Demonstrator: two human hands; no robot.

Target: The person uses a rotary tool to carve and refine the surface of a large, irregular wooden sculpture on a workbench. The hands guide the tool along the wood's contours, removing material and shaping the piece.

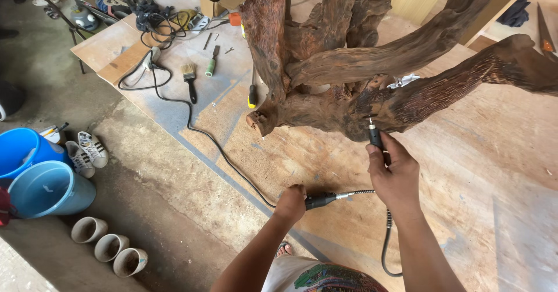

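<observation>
Holding the rotary handpiece [375,136] in the right hand [395,175], grip wrapped around it, bit tip touching the big reddish driftwood root [349,77] on the plywood table [494,170]. Left hand [290,203] grip closed on the flex-shaft coupling [322,199], near edge of table. Black cord [203,135] runs far-left past a paintbrush [189,79] and green-handled tool [211,65]. Blue buckets [40,175] and sneakers [87,151] on the floor, left.
</observation>
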